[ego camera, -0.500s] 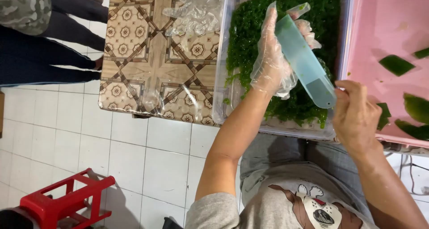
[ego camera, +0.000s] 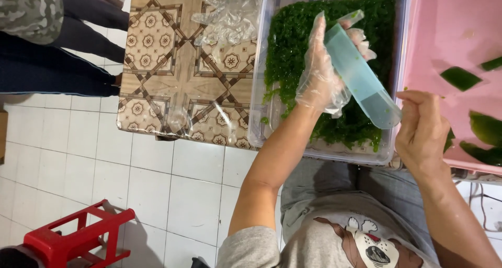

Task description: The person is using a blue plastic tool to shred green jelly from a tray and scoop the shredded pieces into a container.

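**A:** so what's left of the clear tub (ego camera: 259, 90)?

**B:** red stool (ego camera: 78, 236) on the floor tiles, then the patterned tabletop (ego camera: 167, 69) with crumpled plastic gloves (ego camera: 230, 17) right beside the tub.

**A:** and over the tub?

**B:** gloved left hand (ego camera: 321, 72) gripping the pale blue scraper (ego camera: 361, 74) above the chopped greens (ego camera: 293, 43). Bare right hand (ego camera: 421, 134) pinches its lower end at the tub's right rim. Pink tray (ego camera: 444, 32) with green leaf pieces (ego camera: 460, 77) sits further right.
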